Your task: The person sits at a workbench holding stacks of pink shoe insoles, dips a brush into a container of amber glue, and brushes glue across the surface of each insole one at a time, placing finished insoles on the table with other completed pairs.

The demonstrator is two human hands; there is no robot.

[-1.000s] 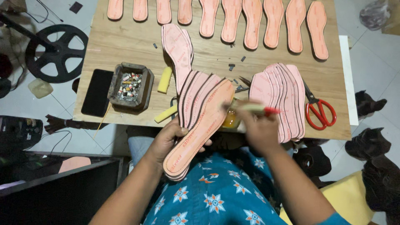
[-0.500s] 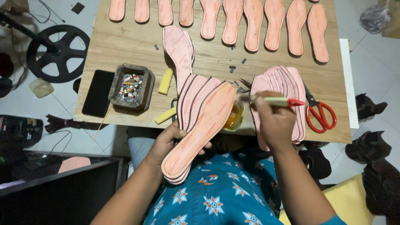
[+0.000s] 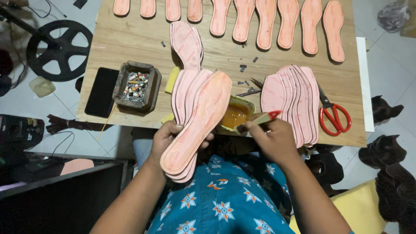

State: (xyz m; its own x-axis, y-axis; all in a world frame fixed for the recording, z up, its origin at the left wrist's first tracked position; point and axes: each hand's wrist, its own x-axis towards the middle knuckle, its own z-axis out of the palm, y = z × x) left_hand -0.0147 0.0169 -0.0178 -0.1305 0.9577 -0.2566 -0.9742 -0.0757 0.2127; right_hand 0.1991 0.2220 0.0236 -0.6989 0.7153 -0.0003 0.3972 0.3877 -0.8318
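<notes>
The left hand [image 3: 171,138] was closed around a fanned stack of pink insoles [image 3: 197,119], thumb on top, the fingers mostly hidden beneath; the lower insoles showed only as edges, so their number could not be told. The stack slanted from the person's lap up over the near edge of the wooden desk [image 3: 130,39]. The right hand [image 3: 273,141] was clenched on a brush [image 3: 259,119] with a red-tipped handle, its bristle end dipped toward the amber glue in a small tub [image 3: 236,115]; the stack and the hand covered part of the tub. Just right of it lay another overlapped pile of insoles [image 3: 292,97], its near end hidden behind the right hand, with red-handled scissors [image 3: 333,115] beside it. A row of single insoles [image 3: 264,24] lined the far edge, their tops cut off by the frame. To the left sat a square ashtray [image 3: 136,86] and a dark phone [image 3: 102,92]. Small dark scraps [image 3: 242,68] dotted the desk, too small to identify.
</notes>
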